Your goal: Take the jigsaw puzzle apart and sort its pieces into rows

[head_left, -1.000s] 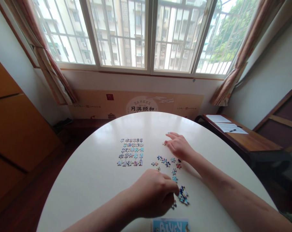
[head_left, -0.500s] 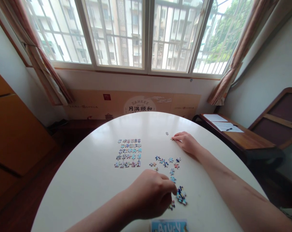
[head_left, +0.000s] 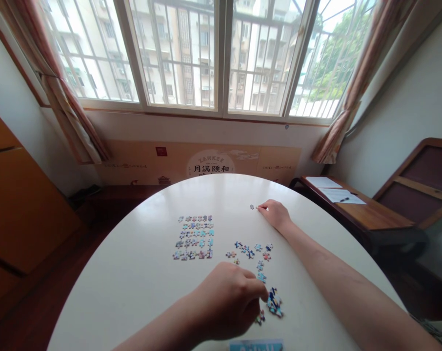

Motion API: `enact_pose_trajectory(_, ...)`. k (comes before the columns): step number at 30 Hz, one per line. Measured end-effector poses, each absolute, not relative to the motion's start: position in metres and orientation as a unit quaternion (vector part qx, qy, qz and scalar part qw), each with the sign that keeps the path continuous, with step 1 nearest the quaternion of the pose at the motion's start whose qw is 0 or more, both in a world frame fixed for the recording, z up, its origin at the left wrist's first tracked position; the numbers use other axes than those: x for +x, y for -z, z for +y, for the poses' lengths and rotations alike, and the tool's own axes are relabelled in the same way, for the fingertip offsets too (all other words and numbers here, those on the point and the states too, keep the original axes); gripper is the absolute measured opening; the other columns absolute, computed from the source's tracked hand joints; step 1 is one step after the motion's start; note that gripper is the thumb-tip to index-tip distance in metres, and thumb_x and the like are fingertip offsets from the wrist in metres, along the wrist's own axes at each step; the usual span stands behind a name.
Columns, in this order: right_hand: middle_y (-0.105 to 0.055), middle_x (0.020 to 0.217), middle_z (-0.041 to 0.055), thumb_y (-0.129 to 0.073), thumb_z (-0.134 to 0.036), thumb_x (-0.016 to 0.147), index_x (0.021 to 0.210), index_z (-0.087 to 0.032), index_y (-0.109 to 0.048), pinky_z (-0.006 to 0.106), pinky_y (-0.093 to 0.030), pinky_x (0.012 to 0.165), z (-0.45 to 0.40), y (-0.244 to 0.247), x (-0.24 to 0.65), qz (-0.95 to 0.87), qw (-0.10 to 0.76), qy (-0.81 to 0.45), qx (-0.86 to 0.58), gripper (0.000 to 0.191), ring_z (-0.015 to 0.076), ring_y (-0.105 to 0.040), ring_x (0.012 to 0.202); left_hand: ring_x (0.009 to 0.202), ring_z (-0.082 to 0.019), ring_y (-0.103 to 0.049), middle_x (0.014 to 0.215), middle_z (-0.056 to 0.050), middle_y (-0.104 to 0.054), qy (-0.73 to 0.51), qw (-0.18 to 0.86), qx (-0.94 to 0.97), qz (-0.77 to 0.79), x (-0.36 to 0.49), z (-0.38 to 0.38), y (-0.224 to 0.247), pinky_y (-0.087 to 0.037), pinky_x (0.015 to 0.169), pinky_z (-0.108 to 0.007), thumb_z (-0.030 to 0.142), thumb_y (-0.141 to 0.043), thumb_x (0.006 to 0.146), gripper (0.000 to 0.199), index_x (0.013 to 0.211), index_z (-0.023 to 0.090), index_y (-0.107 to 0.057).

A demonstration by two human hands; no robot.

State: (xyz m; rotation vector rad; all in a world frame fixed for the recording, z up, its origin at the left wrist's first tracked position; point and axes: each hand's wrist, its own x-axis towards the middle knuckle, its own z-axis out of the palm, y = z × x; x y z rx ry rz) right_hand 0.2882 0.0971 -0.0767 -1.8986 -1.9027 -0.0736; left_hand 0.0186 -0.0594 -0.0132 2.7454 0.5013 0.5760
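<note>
My right hand [head_left: 275,213] is at the far side of the round table, thumb and finger pinched on a puzzle piece of which only a sliver shows. Just left of these fingertips lies a single puzzle piece [head_left: 252,206]. My left hand [head_left: 232,298] hovers nearer to me, fingers curled and closed; their inner side is hidden, so I cannot make out what they hold. Beside its fingertips is a small heap of puzzle pieces [head_left: 274,303]. Loose puzzle pieces [head_left: 248,251] are scattered between the two hands. To the left, more puzzle pieces [head_left: 193,239] lie in several neat rows.
The white round table [head_left: 126,273] carries everything. A blue box [head_left: 256,345] with lettering shows at the bottom edge, partly cut off. On the right stands a wooden chair [head_left: 385,214] with papers [head_left: 340,196] and a pen on it. Windows and curtains are behind.
My right hand has shifted slightly left, bringing the pinched piece closer to the lone piece. My left hand stays curled by the heap. The view has tilted up a little.
</note>
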Motion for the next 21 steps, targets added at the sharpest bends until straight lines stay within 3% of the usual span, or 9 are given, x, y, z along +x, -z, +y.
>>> enact_pose_trajectory(7, -0.071, 0.103, 0.0025, -0.053, -0.034, 0.094, 0.099, -0.031, -0.078, 0.028, -0.049, 0.074, 0.0996, 0.0793, 0.2905, -0.703, 0.219, 0.028, -0.676, 0.026, 0.0204, -0.066, 0.094, 0.057, -0.014, -0.064, 0.07, 0.0, -0.07, -0.196, 0.147, 0.953, 0.178, 0.0187, -0.0579, 0.0146, -0.051, 0.056, -0.024, 0.009, -0.05, 0.075, 0.028, 0.086, 0.022, -0.072)
enact_pose_trajectory(21, -0.071, 0.098, 0.0017, -0.052, -0.035, 0.094, 0.098, -0.032, -0.078, 0.028, -0.046, 0.071, 0.1015, 0.0801, 0.288, -0.708, 0.227, 0.042, -0.667, 0.026, 0.0197, -0.065, 0.09, 0.056, -0.014, -0.063, 0.068, 0.0, -0.07, -0.208, 0.155, 0.949, 0.18, 0.0202, -0.0582, 0.018, -0.051, 0.056, -0.025, 0.008, -0.051, 0.074, 0.029, 0.085, 0.023, -0.073)
